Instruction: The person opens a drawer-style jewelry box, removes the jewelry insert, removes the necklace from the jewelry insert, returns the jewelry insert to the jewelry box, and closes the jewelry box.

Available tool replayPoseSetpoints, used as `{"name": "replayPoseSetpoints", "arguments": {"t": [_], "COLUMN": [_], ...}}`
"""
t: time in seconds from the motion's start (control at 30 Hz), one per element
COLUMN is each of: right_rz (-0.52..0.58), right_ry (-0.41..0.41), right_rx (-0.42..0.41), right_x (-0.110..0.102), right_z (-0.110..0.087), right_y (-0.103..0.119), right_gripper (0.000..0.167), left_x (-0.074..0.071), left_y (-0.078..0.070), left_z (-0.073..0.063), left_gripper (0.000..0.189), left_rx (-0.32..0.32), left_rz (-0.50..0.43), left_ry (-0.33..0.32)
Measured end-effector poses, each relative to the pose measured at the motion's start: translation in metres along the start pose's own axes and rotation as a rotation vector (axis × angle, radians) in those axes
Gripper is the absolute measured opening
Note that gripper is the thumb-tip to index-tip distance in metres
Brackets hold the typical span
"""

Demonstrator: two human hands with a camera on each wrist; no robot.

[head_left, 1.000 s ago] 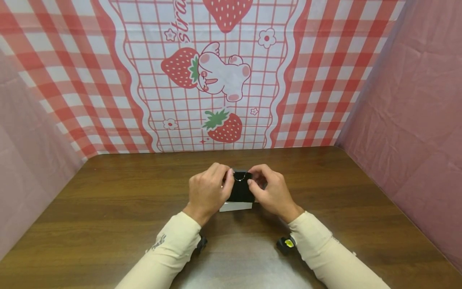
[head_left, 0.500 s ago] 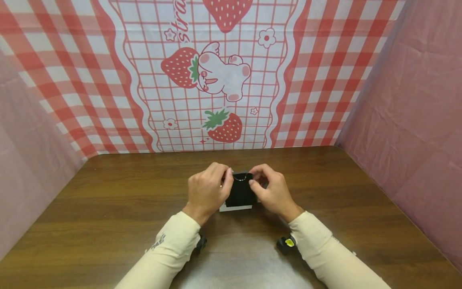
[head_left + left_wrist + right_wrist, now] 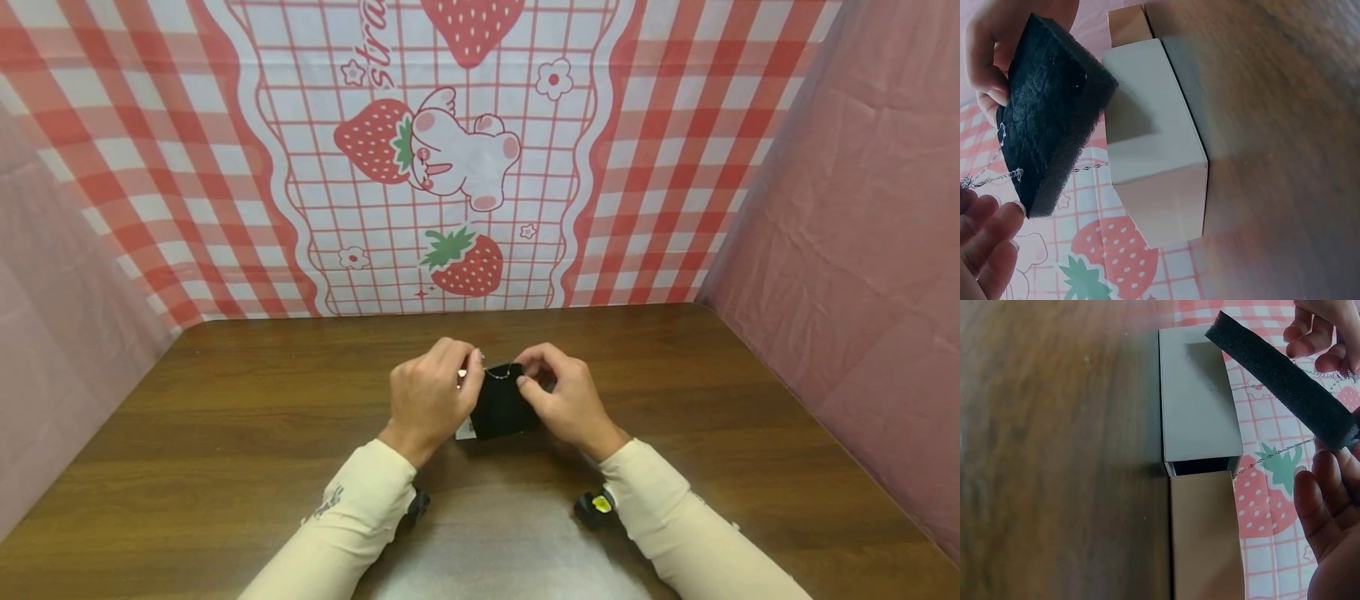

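Between the hands, a black foam jewellery pad (image 3: 504, 408) is held tilted above a small white box (image 3: 1154, 112). A thin silver chain necklace (image 3: 498, 377) loops across the pad's far edge, and strands of it hang past the pad in both wrist views. My right hand (image 3: 566, 396) pinches the pad at its right side with thumb and fingers. My left hand (image 3: 435, 396) pinches the chain near the pad's left corner, its fingertips right by the foam in the left wrist view. The head view shows only a corner of the box under the pad.
A brown cardboard inner tray (image 3: 1207, 531) sticks out of the white box's end, with a dark gap at the opening. Both lie on the brown wooden table (image 3: 247, 417). A strawberry-print cloth (image 3: 480, 167) hangs behind, with pink cloth (image 3: 862, 208) at the sides.
The black pad has come toward me and turned slightly, covering more of the white box. Both hands stay almost in place, the chain still across the pad's far edge.
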State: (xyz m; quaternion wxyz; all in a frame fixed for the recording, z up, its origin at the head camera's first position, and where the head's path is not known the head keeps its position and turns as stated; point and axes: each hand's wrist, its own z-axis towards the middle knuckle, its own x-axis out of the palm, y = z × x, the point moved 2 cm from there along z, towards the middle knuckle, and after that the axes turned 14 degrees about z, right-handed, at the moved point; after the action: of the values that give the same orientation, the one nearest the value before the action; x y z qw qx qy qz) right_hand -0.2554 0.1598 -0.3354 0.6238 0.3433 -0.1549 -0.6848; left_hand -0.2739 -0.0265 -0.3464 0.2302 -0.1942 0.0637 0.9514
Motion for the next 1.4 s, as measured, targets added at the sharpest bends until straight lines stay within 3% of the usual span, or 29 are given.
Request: {"name": "replayPoseSetpoints", "arguments": {"t": [0.37,0.8,1.0,1.27,1.4], "right_rz": [-0.002,0.033,0.018,0.034,0.036], "right_ry": [0.017,0.062,0.085,0.121,0.123], "right_rx": [0.019,0.018,-0.007,-0.012,-0.001], "right_x": [-0.001,-0.001,0.002,0.005,0.005], "right_z": [-0.007,-0.008,-0.008,0.000,-0.001], "right_y": [-0.040,-0.043,-0.038,-0.001,0.001], "right_gripper": [0.023,0.021,0.022,0.019,0.019], "left_x": [0.000,0.000,0.000,0.001,0.002], "left_y": [0.001,0.003,0.004,0.005,0.005], "left_z": [0.000,0.000,0.000,-0.001,-0.002], "left_gripper": [0.021,0.021,0.022,0.022,0.022], "left_rx": [-0.012,-0.017,-0.023,-0.023,-0.026], "left_rz": [0.005,0.012,0.015,0.022,0.023], "left_ry": [0.005,0.011,0.009,0.007,0.015]}}
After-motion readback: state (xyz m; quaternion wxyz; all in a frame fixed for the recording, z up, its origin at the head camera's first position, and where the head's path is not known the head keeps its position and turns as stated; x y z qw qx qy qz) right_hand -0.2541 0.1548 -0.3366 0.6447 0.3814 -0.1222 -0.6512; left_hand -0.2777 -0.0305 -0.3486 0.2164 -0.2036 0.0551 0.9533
